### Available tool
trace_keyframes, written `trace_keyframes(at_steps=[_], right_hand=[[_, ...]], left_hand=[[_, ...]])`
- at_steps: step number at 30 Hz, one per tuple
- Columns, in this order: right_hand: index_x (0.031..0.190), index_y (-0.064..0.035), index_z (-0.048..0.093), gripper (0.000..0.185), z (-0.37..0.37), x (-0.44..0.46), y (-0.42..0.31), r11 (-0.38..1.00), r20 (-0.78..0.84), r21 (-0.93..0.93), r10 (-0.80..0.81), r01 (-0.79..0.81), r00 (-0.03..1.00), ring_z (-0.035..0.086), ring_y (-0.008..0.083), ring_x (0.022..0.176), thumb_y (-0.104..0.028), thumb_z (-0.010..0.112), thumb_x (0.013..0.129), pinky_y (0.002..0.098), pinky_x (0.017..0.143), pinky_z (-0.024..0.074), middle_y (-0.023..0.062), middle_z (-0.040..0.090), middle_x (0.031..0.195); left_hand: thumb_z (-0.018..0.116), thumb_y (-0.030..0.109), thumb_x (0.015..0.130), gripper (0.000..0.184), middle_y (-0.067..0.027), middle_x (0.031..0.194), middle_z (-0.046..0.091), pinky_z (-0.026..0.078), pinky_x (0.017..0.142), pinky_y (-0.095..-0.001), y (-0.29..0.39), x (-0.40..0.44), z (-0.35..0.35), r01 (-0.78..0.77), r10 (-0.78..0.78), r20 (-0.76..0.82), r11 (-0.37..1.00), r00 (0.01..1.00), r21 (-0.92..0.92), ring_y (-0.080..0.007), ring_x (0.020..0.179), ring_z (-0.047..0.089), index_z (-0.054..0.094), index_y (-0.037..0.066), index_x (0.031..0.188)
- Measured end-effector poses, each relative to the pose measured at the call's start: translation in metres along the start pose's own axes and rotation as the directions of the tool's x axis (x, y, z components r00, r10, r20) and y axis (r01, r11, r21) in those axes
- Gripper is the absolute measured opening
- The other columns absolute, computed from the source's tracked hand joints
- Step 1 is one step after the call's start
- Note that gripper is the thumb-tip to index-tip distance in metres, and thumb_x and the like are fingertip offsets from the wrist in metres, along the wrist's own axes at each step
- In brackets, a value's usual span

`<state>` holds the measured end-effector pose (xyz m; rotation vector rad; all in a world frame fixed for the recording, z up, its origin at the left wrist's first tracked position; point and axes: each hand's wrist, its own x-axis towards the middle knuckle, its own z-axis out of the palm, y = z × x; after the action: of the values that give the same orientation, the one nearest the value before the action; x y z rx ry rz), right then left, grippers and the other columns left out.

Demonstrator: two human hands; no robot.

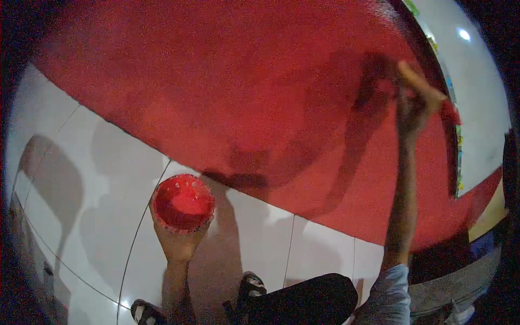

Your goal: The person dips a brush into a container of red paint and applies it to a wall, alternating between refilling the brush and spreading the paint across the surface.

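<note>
Red cup point(169, 190) in left hand point(176, 244), right hand point(414, 105) extended forward, arm nearly straight

White tiles point(105, 225), dark joints; blue item point(481, 245) beyond tiles' right edge; white panel point(479, 108), patterned strip point(460, 142) along left edge

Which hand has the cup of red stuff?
The left hand, lower in view, grips the cup; the right hand is up by the red surface, away from the cup.
</note>
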<state>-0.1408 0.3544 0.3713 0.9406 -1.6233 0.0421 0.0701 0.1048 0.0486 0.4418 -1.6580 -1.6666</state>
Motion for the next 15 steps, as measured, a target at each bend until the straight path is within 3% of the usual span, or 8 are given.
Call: trace_keyframes(at_steps=[2,4,7,10,11,13,14,15], right_hand=[[0.101,-0.01,0.064,0.028,-0.006,0.014,0.033,0.983,-0.114,-0.184,-0.034,0.012,0.993,0.061,0.0233,0.084,-0.029,0.05,0.085,0.0361,0.073,0.0479,0.0067,0.064,0.092],[0.103,-0.0125,0.063,0.026,0.004,-0.01,0.047,0.972,-0.076,-0.235,-0.006,-0.012,0.997,0.06,0.0231,0.081,-0.027,0.052,0.084,0.0365,0.069,0.047,0.0062,0.063,0.089],[0.105,-0.0162,0.062,0.026,0.035,-0.1,0.022,0.976,0.185,-0.216,0.015,0.025,0.983,0.058,0.0228,0.075,-0.024,0.056,0.081,0.0372,0.062,0.0456,0.0054,0.061,0.084],[0.107,-0.0199,0.061,0.029,0.055,-0.215,-0.044,0.981,0.585,-0.077,-0.099,0.176,0.805,0.056,0.0225,0.069,-0.021,0.06,0.078,0.038,0.054,0.0443,0.0045,0.059,0.08],[0.107,-0.0212,0.06,0.03,0.049,-0.241,-0.068,0.979,0.627,0.041,-0.18,0.198,0.758,0.056,0.0224,0.067,-0.02,0.061,0.077,0.0382,0.052,0.0438,0.0043,0.058,0.078],[0.106,-0.0189,0.062,0.026,0.026,-0.241,-0.112,0.921,0.566,0.376,-0.313,0.099,0.763,0.06,0.0268,0.077,-0.021,0.058,0.081,0.0407,0.062,0.0473,0.0068,0.063,0.092],[0.105,-0.0139,0.063,0.022,0.031,-0.262,-0.109,0.894,0.596,0.436,-0.37,0.1,0.713,0.061,0.0304,0.078,-0.019,0.054,0.086,0.0417,0.066,0.048,0.0089,0.065,0.096],[0.103,-0.0152,0.064,0.022,0.027,-0.233,-0.113,0.9,0.822,0.263,-0.021,-0.347,0.569,0.061,0.0272,0.076,-0.024,0.056,0.085,0.0405,0.065,0.0473,0.0075,0.064,0.09]], left_hand=[[0.087,0.027,0.045,0.101,-0.0139,0.122,0.047,0.039,0.098,-0.0371,0.0,0.0,0.006,0.047,-0.046,0.023,0.999,0.999,-0.015,-0.0284,0.113,0.047,0.033,0.004,0.126],[0.087,0.028,0.043,0.102,-0.0138,0.122,0.047,0.039,0.098,-0.0369,0.007,-0.002,0.015,0.075,-0.077,0.038,0.996,0.996,0.038,-0.028,0.113,0.047,0.033,0.004,0.126],[0.088,0.029,0.042,0.104,-0.013,0.121,0.047,0.039,0.097,-0.0376,0.025,-0.012,0.021,0.077,-0.079,0.036,0.995,0.996,0.057,-0.0277,0.112,0.048,0.033,0.004,0.126],[0.088,0.027,0.044,0.102,-0.0125,0.121,0.047,0.04,0.096,-0.0382,0.028,-0.019,0.019,0.063,-0.063,0.065,0.998,0.996,0.002,-0.0269,0.112,0.047,0.032,0.005,0.126],[0.088,0.024,0.045,0.098,-0.0129,0.119,0.048,0.041,0.094,-0.0375,0.032,-0.02,0.019,0.059,-0.057,0.041,0.997,0.998,-0.054,-0.0267,0.11,0.049,0.033,0.004,0.124],[0.087,0.018,0.046,0.09,-0.0138,0.113,0.051,0.043,0.091,-0.0361,0.043,-0.022,0.021,0.044,-0.045,-0.003,0.986,0.999,-0.162,-0.0261,0.105,0.052,0.037,0.003,0.119],[0.087,0.017,0.046,0.093,-0.0133,0.116,0.049,0.042,0.093,-0.0366,0.045,-0.022,0.023,0.066,-0.063,0.02,0.985,0.998,-0.158,-0.026,0.108,0.05,0.035,0.005,0.122],[0.086,0.016,0.047,0.095,-0.0128,0.12,0.047,0.041,0.095,-0.0372,0.047,-0.02,0.021,0.084,-0.078,0.042,0.986,0.996,-0.147,-0.0259,0.111,0.048,0.032,0.006,0.125]])
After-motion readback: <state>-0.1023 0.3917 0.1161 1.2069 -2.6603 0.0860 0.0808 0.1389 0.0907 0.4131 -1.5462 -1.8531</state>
